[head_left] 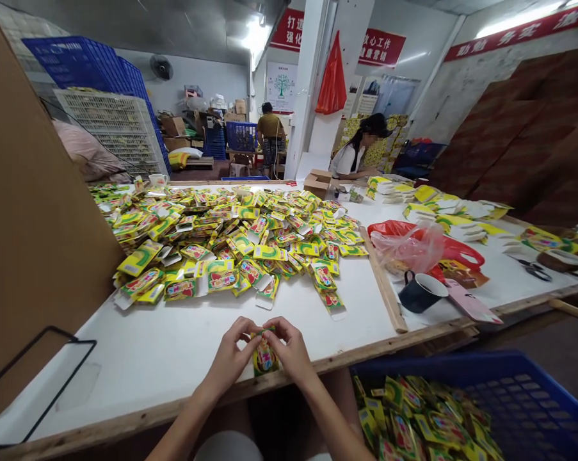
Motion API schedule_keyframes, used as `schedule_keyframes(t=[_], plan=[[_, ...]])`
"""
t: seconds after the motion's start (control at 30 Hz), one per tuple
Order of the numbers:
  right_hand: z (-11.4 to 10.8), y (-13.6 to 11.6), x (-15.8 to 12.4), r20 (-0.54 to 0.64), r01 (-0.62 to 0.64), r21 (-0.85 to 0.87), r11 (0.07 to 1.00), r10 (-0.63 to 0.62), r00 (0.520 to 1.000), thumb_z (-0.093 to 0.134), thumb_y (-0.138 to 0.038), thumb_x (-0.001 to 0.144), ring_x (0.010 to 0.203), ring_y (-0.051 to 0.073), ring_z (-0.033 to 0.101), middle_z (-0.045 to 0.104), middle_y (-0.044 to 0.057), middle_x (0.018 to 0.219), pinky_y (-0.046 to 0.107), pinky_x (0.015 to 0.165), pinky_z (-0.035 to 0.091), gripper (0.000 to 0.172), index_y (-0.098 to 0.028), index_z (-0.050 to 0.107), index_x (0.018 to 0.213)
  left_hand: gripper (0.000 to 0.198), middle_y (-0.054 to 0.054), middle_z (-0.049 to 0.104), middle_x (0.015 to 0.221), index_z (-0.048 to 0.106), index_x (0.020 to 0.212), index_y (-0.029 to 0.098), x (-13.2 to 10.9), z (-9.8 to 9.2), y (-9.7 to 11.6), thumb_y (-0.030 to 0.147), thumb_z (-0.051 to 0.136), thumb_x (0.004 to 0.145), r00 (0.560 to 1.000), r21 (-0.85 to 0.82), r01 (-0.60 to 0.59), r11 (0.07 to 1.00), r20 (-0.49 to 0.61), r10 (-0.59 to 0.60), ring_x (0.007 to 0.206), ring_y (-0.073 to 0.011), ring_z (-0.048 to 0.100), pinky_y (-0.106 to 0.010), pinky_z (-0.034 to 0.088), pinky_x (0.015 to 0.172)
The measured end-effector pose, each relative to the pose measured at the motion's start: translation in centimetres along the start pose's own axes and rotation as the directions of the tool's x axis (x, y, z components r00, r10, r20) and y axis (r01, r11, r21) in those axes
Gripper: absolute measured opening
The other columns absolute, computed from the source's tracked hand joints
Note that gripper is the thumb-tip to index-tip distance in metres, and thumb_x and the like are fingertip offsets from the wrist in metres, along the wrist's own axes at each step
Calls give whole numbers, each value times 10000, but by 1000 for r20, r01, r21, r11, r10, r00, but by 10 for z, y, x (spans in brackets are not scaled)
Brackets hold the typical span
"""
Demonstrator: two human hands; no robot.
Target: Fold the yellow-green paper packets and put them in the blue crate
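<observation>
Close to the table's front edge, my left hand (235,349) and my right hand (289,347) pinch the top end of one small yellow and green carton (265,360) from either side. Its printed face with colourful lettering points up at me. Thumbs and fingertips meet at its upper end, which they partly cover. Beyond my hands spreads a wide heap of similar small cartons (221,275), some with white end flaps sticking out.
A blue basket (519,371) below the table edge at right holds many cartons. A wooden strip (383,285) divides the table; past it are a dark mug (420,292), red plastic bag (394,227), pink phone (471,301) and scissors (533,269). Cardboard (43,192) stands at left. Other people are farther back.
</observation>
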State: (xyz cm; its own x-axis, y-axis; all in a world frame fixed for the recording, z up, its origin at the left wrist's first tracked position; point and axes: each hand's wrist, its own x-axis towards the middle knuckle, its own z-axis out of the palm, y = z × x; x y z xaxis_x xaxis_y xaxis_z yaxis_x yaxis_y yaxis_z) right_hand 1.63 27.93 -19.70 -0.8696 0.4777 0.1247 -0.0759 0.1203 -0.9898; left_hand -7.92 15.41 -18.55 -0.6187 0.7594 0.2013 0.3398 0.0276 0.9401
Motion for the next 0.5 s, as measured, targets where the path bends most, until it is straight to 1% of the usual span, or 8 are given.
schedule_keyframes(t=[0.13,0.2,0.27,0.33,0.4,0.43,0.47,0.5], plan=[[6,2,0,1,-16,21,1000,16,1000,564,-274,819,778,159,572,621,46,833,255,707,450,157,-141,589,899,204,-59,573,880,564,919,140,-5,2,4,326,520,849,997,-10,52,999,48,-52,799,-148,545,-268,449,742],[6,-4,-2,-30,-7,1,1000,7,1000,561,-267,822,794,164,580,626,50,839,259,725,453,146,-142,594,888,201,-51,579,880,536,950,146,-7,6,9,323,513,858,998,-29,59,998,28,-58,778,-139,551,-267,453,738],[-3,-19,-10,-100,20,-66,998,-27,995,543,-285,838,818,166,586,628,52,861,258,750,457,153,-152,600,886,238,-46,583,912,495,1062,169,-6,8,15,310,499,870,1000,-58,24,998,21,-23,826,-140,563,-274,458,779],[-30,-38,-27,-213,22,-189,982,-63,975,519,-342,854,835,168,590,626,56,907,254,740,467,203,-172,607,921,365,-53,578,994,416,1219,207,0,5,16,296,497,874,999,-10,-47,999,22,47,922,-150,558,-288,452,832],[-74,-57,-49,-339,-62,-344,937,-62,939,524,-421,838,844,183,596,625,64,963,253,682,482,274,-200,614,973,397,-73,549,1090,409,1261,226,14,-2,10,273,492,875,990,180,-135,974,-4,138,1013,-168,527,-305,438,868],[-98,-64,-62,-349,-111,-452,885,-60,935,548,-449,810,851,195,600,628,66,970,265,695,484,293,-212,630,961,352,-85,530,1129,456,1226,220,24,-5,3,249,483,876,983,335,-170,927,-15,185,1039,-180,512,-314,432,873],[-121,-69,-74,-359,-148,-564,812,-80,930,568,-476,780,877,207,599,634,63,964,285,748,480,301,-225,652,923,301,-96,520,1147,507,1174,205,35,-8,-5,205,466,876,973,495,-197,846,-3,229,1057,-193,500,-331,420,888],[-142,-72,-84,-342,-163,-649,743,-93,935,574,-503,754,896,220,597,635,63,960,305,783,474,307,-236,671,869,299,-106,515,1158,532,1151,190,46,-9,-14,147,449,866,965,643,-225,732,42,260,1068,-208,490,-349,410,893]])
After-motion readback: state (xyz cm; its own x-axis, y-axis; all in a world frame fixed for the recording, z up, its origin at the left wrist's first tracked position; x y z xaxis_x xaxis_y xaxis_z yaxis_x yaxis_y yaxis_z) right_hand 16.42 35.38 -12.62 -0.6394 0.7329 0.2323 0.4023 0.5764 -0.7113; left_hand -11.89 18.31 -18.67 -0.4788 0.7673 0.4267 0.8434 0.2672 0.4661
